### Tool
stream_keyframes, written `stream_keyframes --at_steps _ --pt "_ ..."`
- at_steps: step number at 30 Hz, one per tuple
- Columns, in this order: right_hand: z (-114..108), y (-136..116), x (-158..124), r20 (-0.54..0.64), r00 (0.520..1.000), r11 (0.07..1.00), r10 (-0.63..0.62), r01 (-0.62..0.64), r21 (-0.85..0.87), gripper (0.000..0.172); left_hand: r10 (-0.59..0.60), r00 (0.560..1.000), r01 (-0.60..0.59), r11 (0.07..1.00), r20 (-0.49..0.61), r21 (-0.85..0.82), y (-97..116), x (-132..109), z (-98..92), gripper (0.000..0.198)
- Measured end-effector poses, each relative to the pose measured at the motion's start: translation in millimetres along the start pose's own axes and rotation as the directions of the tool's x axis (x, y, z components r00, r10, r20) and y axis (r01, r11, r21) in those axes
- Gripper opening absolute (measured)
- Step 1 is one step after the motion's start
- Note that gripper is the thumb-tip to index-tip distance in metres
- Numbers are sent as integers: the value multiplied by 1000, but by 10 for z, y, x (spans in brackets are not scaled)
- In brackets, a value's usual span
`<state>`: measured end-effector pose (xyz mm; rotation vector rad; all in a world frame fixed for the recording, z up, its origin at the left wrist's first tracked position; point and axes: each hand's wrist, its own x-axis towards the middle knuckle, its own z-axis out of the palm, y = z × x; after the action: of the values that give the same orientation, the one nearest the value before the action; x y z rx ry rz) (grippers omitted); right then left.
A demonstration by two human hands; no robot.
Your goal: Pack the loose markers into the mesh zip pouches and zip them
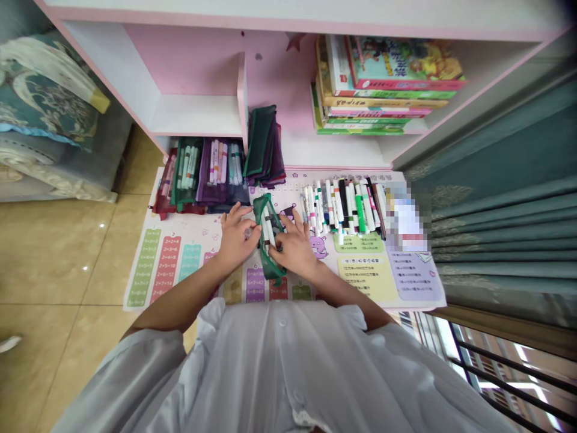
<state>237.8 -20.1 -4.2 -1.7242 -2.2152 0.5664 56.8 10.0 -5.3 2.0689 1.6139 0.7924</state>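
My left hand [237, 237] grips the left edge of a green mesh zip pouch [272, 269], which lies lengthwise on a printed multiplication-table mat [180, 264]. My right hand [295, 246] holds the pouch's right side, with its fingers spread over the opening. Several white markers [269, 224] show inside the pouch, partly hidden by my fingers. Beyond my right hand, many loose colored markers [342, 207] lie side by side on the mat. Filled mesh pouches [211, 174] lie in a row at the mat's far edge, to the left of the loose markers.
A pile of dark green and purple pouches [264, 147] leans against a pink-and-white bookshelf [198, 114], which holds stacked books [387, 84]. A teal curtain [505, 228] hangs right, bedding [45, 102] lies left, and beige floor tiles [58, 258] surround the mat.
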Motion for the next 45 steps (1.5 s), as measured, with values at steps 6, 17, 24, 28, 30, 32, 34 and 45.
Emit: stream_keyframes --at_steps 6,17,24,28,30,32,34,45 --pt "1 20 -4 -51 998 999 -24 26 39 28 0 1000 0 1000 1 0 3 -1 -8 19" --pt "-145 386 120 -408 898 978 168 -203 -44 22 -9 1000 9 1000 -4 -14 4 -4 0 19" --pt "-104 618 189 -395 886 938 241 -317 -140 11 -10 1000 10 1000 -3 -17 1 -3 3 19" --pt "-72 605 191 -419 880 940 225 -310 -146 10 -4 1000 4 1000 -8 -19 -8 -2 1 18" --pt "-77 581 184 -410 884 939 227 -310 -149 10 -7 1000 7 1000 -7 -16 -10 -3 2 18" --pt "-90 558 176 -390 891 938 231 -311 -155 12 -10 1000 10 1000 -9 -13 -10 -4 4 18" --pt "-101 545 173 -361 902 936 235 -310 -165 14 -10 1000 10 1000 -10 -12 -10 -4 5 18" --pt "-41 538 243 -297 917 930 267 -326 -168 14 -7 1000 7 1000 0 -13 -3 -9 5 19"
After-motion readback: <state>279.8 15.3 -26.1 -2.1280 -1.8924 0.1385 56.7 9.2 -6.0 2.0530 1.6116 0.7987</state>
